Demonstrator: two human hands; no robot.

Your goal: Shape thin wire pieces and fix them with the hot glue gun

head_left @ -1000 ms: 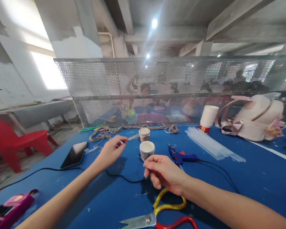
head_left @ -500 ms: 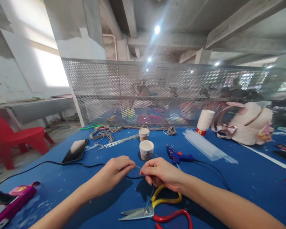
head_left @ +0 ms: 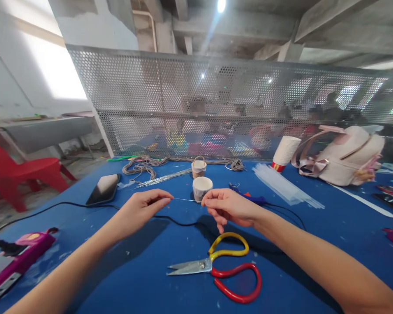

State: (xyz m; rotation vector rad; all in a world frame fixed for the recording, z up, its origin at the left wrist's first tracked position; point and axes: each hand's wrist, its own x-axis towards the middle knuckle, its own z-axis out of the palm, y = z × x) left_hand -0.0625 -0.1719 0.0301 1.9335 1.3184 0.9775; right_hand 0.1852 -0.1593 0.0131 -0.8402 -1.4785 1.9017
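Observation:
A short, thin, silvery wire (head_left: 187,199) stretches almost level between my two hands, above the blue table. My left hand (head_left: 147,207) pinches its left end between thumb and fingers. At the other end, my right hand (head_left: 227,207) pinches it with thumb and forefinger, the lower fingers hanging loosely curled. Just behind the wire stands a small whitish cup (head_left: 202,187), and a smaller cup with a loop handle (head_left: 198,168) stands behind that. Scissors (head_left: 216,265) with one yellow and one red handle lie below my hands, blades pointing left.
A blue glue gun (head_left: 249,196) lies partly hidden behind my right hand. Clear strips (head_left: 284,183), stacked paper cups (head_left: 285,152) and a backpack (head_left: 343,155) are at right. Leftward are a phone (head_left: 104,189), a purple power strip (head_left: 19,266), wires (head_left: 165,177) and grey cord (head_left: 140,168).
My hands have moved apart and up, and more of the wire shows taut between them. The view has tilted down, so the scissors show more fully.

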